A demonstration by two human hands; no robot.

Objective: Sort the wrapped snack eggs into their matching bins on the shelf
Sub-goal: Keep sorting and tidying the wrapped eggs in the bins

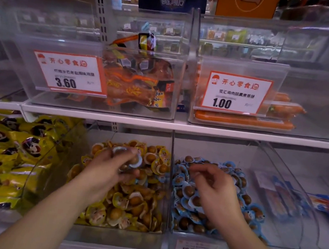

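1. Blue-wrapped egg (135, 160) pinched in the left hand (108, 171), over the yellow-egg bin (121, 230).
2. Right hand (213, 188) hovers loosely curled, apparently holding nothing, above the blue-egg bin (194, 245).
3. Bins look mostly sorted; any remaining strays can't be told.

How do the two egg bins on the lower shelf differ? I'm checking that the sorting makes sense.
The yellow-wrapped egg bin holds eggs in yellow wrappers; the blue-wrapped egg bin holds eggs in blue ones. The yellow-wrapped egg bin sits left of the divider, the blue-wrapped egg bin right. The left hand grips blue-edged eggs over the yellow-wrapped egg bin; the right hand hovers over the blue-wrapped egg bin. Both are clear and well filled.
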